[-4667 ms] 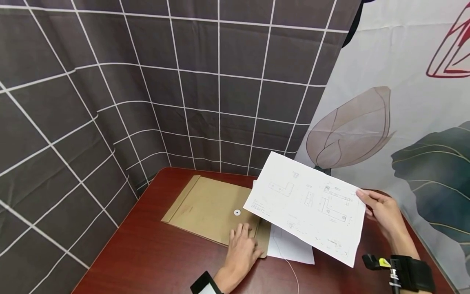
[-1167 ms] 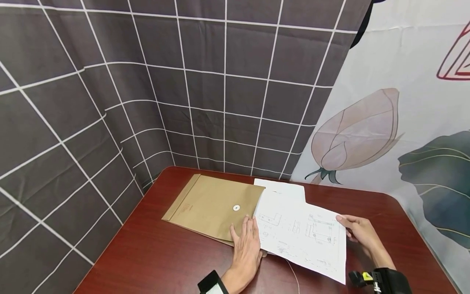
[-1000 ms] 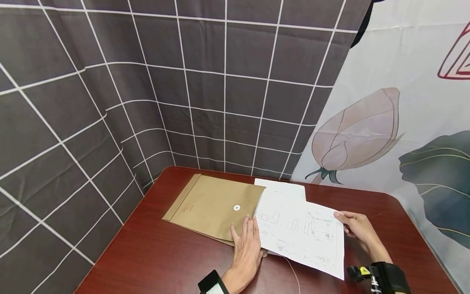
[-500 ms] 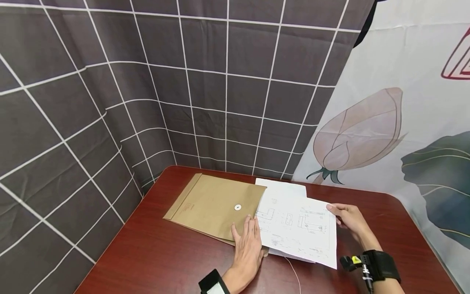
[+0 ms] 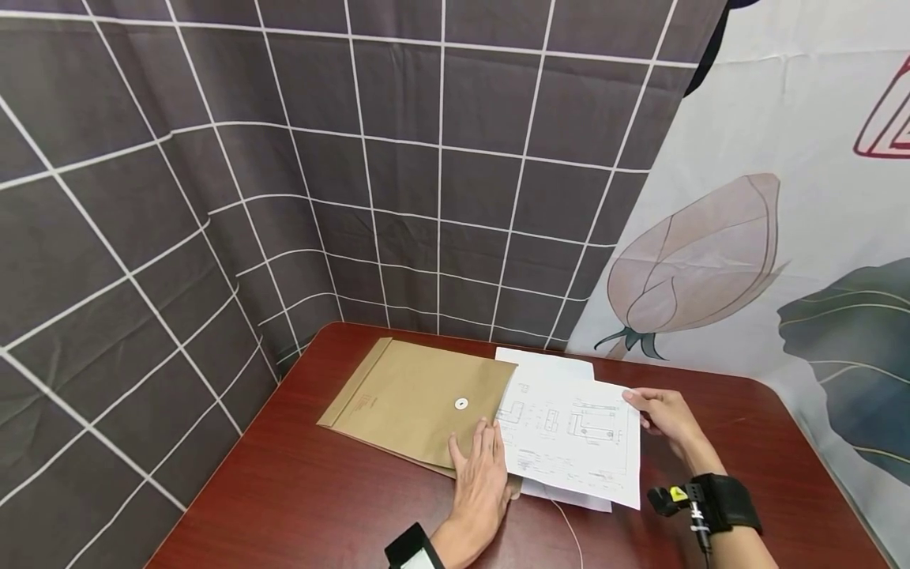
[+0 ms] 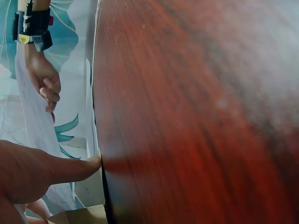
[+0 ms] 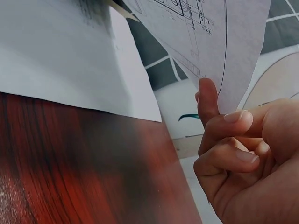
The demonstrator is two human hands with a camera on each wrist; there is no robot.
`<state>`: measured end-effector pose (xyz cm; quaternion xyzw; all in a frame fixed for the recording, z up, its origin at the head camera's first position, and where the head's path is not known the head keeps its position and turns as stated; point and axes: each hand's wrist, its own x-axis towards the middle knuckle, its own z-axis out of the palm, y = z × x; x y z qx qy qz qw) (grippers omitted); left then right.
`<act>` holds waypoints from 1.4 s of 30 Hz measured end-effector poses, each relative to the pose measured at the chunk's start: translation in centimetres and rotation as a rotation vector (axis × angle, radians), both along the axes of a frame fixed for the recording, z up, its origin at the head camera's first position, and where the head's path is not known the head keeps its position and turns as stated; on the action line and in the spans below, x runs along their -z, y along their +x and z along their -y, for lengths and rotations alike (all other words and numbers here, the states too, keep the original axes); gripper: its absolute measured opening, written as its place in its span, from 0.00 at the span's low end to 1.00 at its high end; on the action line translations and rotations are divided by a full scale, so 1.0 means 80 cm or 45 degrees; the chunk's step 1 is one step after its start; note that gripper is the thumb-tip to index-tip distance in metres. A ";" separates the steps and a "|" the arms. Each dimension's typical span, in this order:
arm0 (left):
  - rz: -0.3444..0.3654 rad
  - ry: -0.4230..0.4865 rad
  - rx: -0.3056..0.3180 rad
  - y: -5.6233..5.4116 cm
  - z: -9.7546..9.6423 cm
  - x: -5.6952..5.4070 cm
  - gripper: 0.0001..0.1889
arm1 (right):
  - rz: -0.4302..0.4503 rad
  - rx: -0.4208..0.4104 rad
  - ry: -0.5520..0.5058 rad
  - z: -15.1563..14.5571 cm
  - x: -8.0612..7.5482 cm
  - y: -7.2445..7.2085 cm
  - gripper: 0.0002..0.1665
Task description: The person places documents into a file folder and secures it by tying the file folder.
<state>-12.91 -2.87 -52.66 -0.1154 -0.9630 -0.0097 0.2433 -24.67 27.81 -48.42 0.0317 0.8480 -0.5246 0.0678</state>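
A tan paper envelope [image 5: 415,399] with a white button lies on the table. My left hand [image 5: 478,486] rests on its right end, fingers straight and spread over the paper. In the left wrist view the left thumb [image 6: 74,169] reaches out to the paper's edge. My right hand [image 5: 661,412] pinches the upper right corner of a white sheet with technical drawings [image 5: 576,438], thumb on top. The sheet's left edge meets the envelope's right edge, and its right end is raised. Beneath it lies another white paper [image 5: 550,363], mostly covered.
A thin string [image 5: 571,528] trails from under the papers toward the front. The reddish-brown table [image 5: 306,498] ends at a dark grid-patterned curtain [image 5: 398,237] behind and to the left. A white cloth with printed flowers [image 5: 732,332] hangs at the right.
My right hand has brought the drawing sheet leftward and down from above the table to the envelope's edge. My left hand has shifted slightly right and stays on the envelope.
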 end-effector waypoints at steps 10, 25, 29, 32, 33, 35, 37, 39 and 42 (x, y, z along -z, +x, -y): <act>0.026 0.001 0.004 0.000 0.001 0.000 0.55 | 0.007 0.010 -0.002 0.019 0.001 -0.005 0.28; 0.047 0.009 0.022 -0.001 0.002 0.000 0.53 | -0.025 0.024 -0.060 0.053 0.004 -0.017 0.26; 0.049 0.007 0.023 0.000 0.002 0.000 0.53 | -0.019 0.021 -0.061 0.061 0.007 -0.018 0.25; 0.053 0.001 0.022 0.000 0.002 0.001 0.53 | -0.017 0.022 -0.070 0.067 0.008 -0.019 0.25; 0.053 -0.001 0.023 0.000 0.002 0.001 0.53 | -0.017 0.024 -0.072 0.069 0.008 -0.020 0.25; 0.051 -0.007 0.023 0.000 0.002 0.001 0.53 | -0.014 0.028 -0.076 0.072 0.008 -0.021 0.24; 0.050 -0.018 0.020 0.000 0.002 0.001 0.53 | -0.009 0.030 -0.074 0.076 0.008 -0.023 0.24; 0.048 -0.031 0.016 0.000 0.002 0.001 0.53 | -0.005 0.029 -0.073 0.079 0.008 -0.023 0.24; 0.050 -0.047 0.004 0.000 0.002 0.001 0.53 | -0.008 0.024 -0.082 0.085 0.007 -0.024 0.23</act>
